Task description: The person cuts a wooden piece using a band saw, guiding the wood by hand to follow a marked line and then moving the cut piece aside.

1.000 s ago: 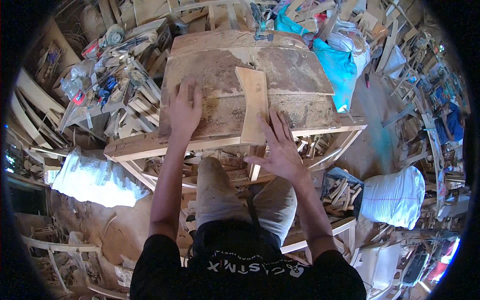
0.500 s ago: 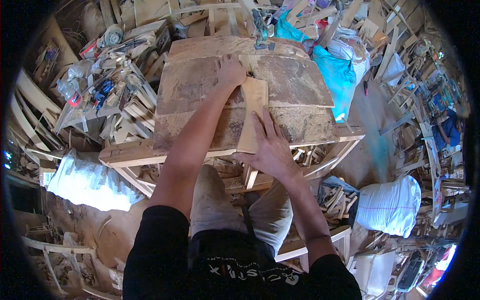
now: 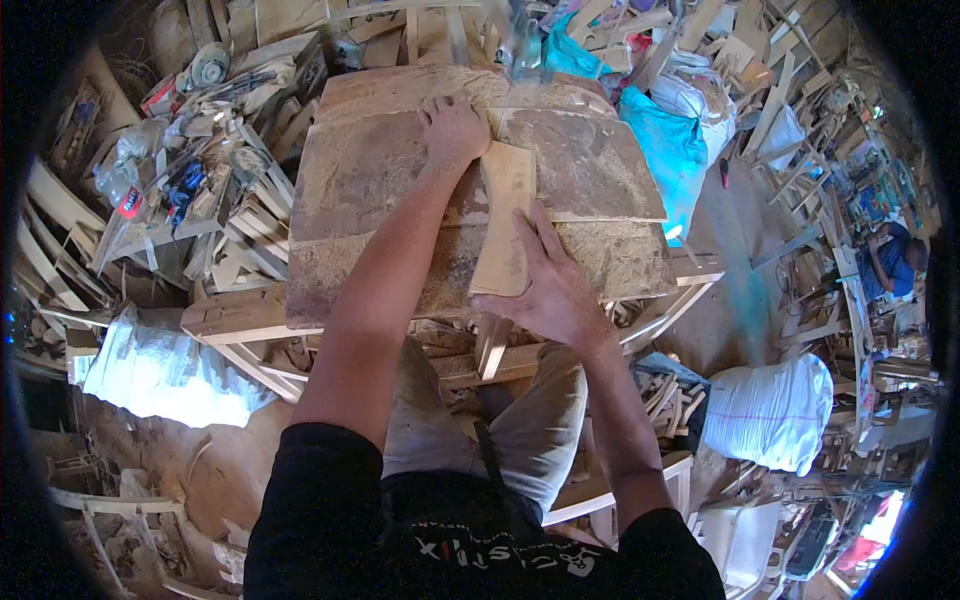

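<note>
A pale, flat wooden piece with curved sides (image 3: 506, 205) lies lengthwise on a dusty brown worktable (image 3: 590, 165). My right hand (image 3: 560, 290) grips its near end, thumb at the end edge and fingers along the right side. Beside its far end, on the left, my left hand (image 3: 457, 130) rests on the tabletop with fingers stretched out; the wrist side is close to the wood, and whether they touch I cannot tell. Just beyond the piece stands a thin upright saw blade (image 3: 506, 100), below a blurred metal guide (image 3: 526, 50).
Offcuts and a plastic bottle (image 3: 122, 190) crowd a bench at left. Turquoise sacks (image 3: 665, 140) stand past the table's right side, a white sack (image 3: 770, 415) at lower right. Wood scraps lie under the table's frame (image 3: 240, 312). Another person (image 3: 895, 262) is at far right.
The wooden piece has slid a little away from me across the tabletop, toward the blade, and my right hand has moved with it. The whole view has shifted slightly.
</note>
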A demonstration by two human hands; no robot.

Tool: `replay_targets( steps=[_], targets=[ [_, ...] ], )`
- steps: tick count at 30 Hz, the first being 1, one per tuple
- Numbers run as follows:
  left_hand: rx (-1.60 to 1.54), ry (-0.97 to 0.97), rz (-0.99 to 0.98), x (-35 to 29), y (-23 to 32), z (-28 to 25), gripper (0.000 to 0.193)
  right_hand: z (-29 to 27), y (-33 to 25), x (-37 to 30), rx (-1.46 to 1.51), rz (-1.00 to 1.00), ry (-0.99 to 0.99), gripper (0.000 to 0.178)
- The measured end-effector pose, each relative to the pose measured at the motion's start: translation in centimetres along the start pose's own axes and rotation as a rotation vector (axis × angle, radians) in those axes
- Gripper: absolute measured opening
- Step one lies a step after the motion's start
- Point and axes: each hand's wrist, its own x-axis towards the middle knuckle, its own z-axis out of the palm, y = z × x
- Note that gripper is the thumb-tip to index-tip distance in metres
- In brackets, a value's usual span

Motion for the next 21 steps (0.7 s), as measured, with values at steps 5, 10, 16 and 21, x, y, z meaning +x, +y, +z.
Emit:
replay_targets(
  steps=[5, 10, 16, 21],
  targets=[
    [-0.003, 0.049, 0.008, 0.5, 0.0, 0.6, 0.057, 0.2, 0.6, 0.5, -0.006, -0.013, 0.019, 0.119],
    [-0.024, 0.076, -0.002, 1.0, -0.4, 1.2, 0.057, 0.0, 0.6, 1.0, -0.002, 0.005, 0.006, 0.116],
    [0.055, -0.015, -0.008, 1.5, 0.0, 0.6, 0.057, -0.5, 0.9, 1.6, 0.013, -0.016, 0.014, 0.114],
    [0.048, 0.007, 0.001, 1.6, -0.4, 1.0, 0.057, -0.3, 1.0, 1.7, -0.005, -0.011, 0.006, 0.114]
  ],
)
